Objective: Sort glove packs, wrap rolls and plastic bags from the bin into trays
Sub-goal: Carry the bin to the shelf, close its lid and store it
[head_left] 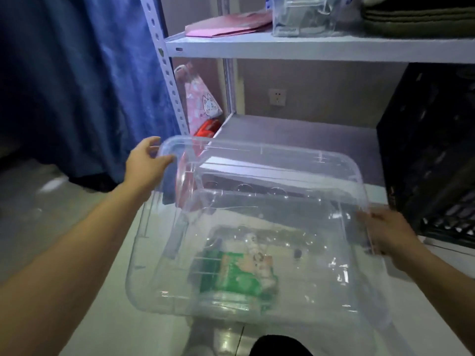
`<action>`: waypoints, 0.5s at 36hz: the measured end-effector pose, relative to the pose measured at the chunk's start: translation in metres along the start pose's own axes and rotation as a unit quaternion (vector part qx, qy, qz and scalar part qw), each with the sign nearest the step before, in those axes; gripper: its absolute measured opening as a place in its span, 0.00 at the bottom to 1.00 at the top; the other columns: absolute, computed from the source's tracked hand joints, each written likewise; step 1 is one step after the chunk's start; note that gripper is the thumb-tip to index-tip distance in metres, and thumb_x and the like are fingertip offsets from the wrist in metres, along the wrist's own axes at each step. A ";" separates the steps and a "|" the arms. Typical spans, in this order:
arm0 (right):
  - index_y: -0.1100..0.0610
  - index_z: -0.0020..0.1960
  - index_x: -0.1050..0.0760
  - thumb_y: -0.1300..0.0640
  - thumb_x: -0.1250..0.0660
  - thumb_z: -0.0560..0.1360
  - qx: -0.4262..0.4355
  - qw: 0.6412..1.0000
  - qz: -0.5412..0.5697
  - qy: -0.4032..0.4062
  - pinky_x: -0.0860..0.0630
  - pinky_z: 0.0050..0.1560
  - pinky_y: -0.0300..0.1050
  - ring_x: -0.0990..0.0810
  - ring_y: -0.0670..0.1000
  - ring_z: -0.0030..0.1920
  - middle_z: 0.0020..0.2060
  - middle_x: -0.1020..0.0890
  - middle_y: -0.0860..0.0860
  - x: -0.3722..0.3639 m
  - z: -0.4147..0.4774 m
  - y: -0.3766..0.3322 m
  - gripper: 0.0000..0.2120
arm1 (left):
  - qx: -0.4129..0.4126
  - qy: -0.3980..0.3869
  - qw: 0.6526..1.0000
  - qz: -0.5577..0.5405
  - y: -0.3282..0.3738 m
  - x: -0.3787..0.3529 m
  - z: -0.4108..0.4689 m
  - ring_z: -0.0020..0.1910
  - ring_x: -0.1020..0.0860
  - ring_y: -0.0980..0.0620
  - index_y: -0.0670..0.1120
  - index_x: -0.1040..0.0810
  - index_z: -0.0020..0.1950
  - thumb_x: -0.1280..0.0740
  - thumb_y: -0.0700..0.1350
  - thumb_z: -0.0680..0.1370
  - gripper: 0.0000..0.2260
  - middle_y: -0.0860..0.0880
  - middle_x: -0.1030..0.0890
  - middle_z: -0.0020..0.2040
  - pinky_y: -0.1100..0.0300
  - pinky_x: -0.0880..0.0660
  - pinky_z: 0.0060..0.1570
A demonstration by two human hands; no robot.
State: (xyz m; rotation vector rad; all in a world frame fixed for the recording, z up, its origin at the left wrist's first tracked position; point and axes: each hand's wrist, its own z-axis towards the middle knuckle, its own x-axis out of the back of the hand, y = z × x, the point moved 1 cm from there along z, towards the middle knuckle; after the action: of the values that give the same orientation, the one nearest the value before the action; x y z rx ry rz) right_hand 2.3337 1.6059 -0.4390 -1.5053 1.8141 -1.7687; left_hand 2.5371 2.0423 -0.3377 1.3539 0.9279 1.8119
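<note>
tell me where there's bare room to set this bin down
Bare: the lower shelf, between the cat bag and black crate. The top shelf is crowded. Both the left hand and right hand hold the bin.

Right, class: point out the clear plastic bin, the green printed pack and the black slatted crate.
Clear plastic bin (pixel 144 291), head view, near-left wall.
Green printed pack (pixel 231 276), head view, its middle.
Black slatted crate (pixel 431 150), head view, front face.
</note>
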 end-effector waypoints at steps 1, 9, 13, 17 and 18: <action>0.57 0.44 0.19 0.44 0.32 0.74 -0.019 1.000 -0.006 -0.007 0.19 0.34 0.60 0.18 0.60 0.32 0.35 0.18 0.58 -0.001 -0.002 0.005 0.15 | 0.016 -0.028 0.999 -0.012 -0.011 -0.006 0.001 0.58 0.21 0.45 0.47 0.25 0.68 0.24 0.42 0.71 0.26 0.45 0.20 0.61 0.48 0.23 0.61; 0.50 0.43 0.27 0.48 0.36 0.79 -0.041 0.993 -0.110 -0.016 0.18 0.46 0.63 0.18 0.61 0.40 0.40 0.21 0.57 -0.027 -0.016 0.015 0.09 | 0.077 -0.175 0.977 -0.098 -0.093 -0.046 -0.001 0.50 0.18 0.50 0.50 0.26 0.67 0.29 0.28 0.69 0.30 0.45 0.18 0.57 0.58 0.21 0.48; 0.54 0.52 0.29 0.52 0.38 0.80 -0.011 0.981 -0.193 -0.029 0.18 0.47 0.61 0.20 0.60 0.43 0.42 0.24 0.55 -0.045 -0.017 0.010 0.05 | 0.040 -0.187 0.982 -0.014 -0.114 -0.065 0.001 0.57 0.20 0.44 0.50 0.28 0.70 0.33 0.30 0.71 0.29 0.46 0.21 0.62 0.59 0.24 0.49; 0.53 0.63 0.30 0.58 0.39 0.78 0.077 0.953 -0.292 -0.026 0.24 0.45 0.51 0.24 0.53 0.43 0.45 0.23 0.51 -0.062 -0.018 0.017 0.13 | -0.037 -0.227 0.950 0.213 -0.135 -0.082 -0.010 0.69 0.28 0.41 0.44 0.29 0.73 0.36 0.32 0.74 0.27 0.43 0.29 0.73 0.57 0.32 0.63; 0.51 0.66 0.33 0.59 0.39 0.78 0.096 0.946 -0.308 -0.029 0.25 0.45 0.50 0.23 0.53 0.44 0.47 0.23 0.51 -0.066 -0.019 0.019 0.18 | -0.053 -0.247 0.936 0.244 -0.140 -0.085 -0.015 0.72 0.32 0.41 0.43 0.29 0.73 0.37 0.32 0.74 0.26 0.42 0.34 0.76 0.56 0.35 0.67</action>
State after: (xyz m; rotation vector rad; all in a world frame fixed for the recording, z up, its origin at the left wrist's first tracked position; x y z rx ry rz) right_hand 2.3404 1.6622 -0.4816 -2.1645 1.1588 -2.0417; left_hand 2.5566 2.0399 -0.5005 1.9671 0.2310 1.6911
